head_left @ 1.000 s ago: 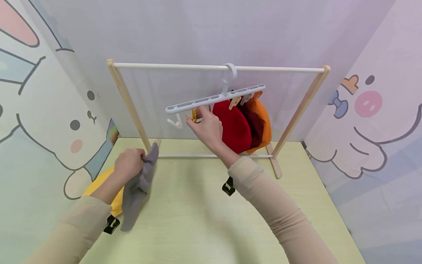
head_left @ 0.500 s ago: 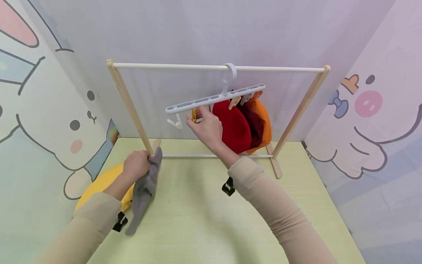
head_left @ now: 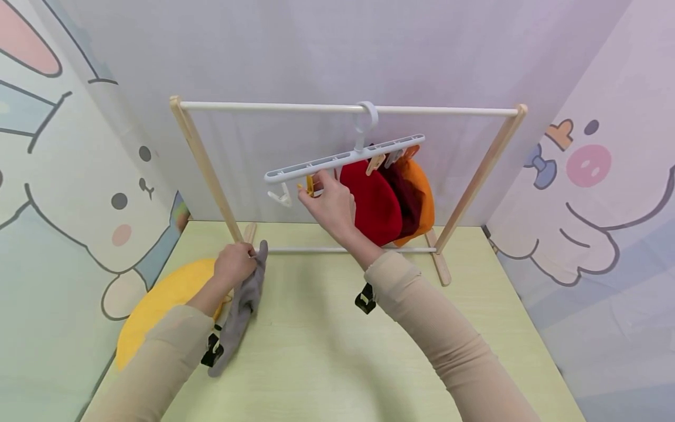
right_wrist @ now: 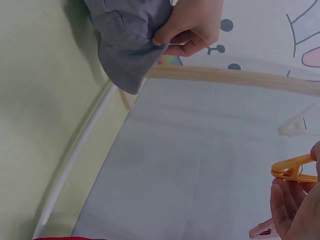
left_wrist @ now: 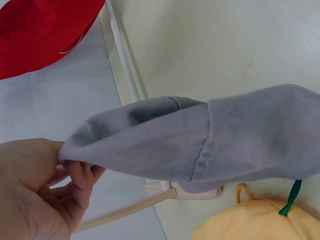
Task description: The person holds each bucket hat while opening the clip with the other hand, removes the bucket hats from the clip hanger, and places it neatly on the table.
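My left hand (head_left: 234,266) pinches the brim edge of a grey bucket hat (left_wrist: 250,135), which hangs low beside the rack's left leg. In the left wrist view the hat's seam shows and its crown trails away from the fingers. My right hand (head_left: 332,202) is up at the pale blue clip hanger (head_left: 345,157), pinching a yellow clip (right_wrist: 291,169) between thumb and fingers. A white clip (head_left: 282,196) hangs to its left with nothing in it. From the hanger's right half hang a red hat (head_left: 374,205), a dark red hat (head_left: 410,199) and an orange hat (head_left: 426,202).
The hanger hooks over the white top rail (head_left: 274,106) of a wooden-legged rack (head_left: 485,176) on the pale table (head_left: 295,351). A yellow hat (head_left: 163,293) with a green tab lies at the left, partly behind my left arm. Cartoon-printed curtains (head_left: 580,193) enclose the sides.
My left hand has moved rightward and slightly down with the grey bucket hat, uncovering more of the yellow hat. My right hand stays on the yellow clip.
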Tool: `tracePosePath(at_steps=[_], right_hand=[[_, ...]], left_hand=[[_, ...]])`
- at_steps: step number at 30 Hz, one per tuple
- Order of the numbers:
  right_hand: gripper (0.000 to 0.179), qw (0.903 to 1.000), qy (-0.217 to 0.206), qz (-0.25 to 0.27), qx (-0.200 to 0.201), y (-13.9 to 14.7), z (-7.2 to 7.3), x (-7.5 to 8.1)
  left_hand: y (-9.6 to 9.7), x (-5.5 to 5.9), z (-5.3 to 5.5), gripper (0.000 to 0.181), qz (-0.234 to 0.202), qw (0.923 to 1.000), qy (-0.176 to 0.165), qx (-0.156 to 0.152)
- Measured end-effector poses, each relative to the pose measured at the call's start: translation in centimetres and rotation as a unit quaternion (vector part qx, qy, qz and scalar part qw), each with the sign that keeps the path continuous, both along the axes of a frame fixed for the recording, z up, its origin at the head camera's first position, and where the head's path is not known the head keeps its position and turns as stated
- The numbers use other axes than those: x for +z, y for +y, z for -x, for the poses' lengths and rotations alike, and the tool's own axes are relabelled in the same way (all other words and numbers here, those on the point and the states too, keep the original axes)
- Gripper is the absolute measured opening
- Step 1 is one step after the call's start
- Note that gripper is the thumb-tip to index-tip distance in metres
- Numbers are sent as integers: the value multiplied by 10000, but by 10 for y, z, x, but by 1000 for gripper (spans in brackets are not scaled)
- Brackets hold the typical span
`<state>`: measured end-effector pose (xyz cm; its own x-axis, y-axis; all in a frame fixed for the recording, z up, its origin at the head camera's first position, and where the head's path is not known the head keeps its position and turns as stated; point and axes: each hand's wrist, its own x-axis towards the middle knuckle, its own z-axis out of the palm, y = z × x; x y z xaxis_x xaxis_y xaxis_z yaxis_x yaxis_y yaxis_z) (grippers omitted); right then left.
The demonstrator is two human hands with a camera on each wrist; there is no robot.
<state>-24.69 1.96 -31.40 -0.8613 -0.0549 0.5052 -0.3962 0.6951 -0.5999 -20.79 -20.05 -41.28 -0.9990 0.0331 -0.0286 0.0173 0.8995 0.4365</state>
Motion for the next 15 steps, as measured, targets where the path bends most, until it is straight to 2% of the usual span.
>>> tracePosePath(at_steps=[4,11,15], right_hand=[[22,10000,-43,12,6,-1,0,0],[23,10000,7,-12,0,-1,0,0],[23,10000,9,-33,4,-1,0,1]], left_hand=[[2,-7,2,14,-77,9999,106,51],[11,-21,3,15,-565,9983,-118,106],[17,-31,3,14,-611,9981,-27,64]])
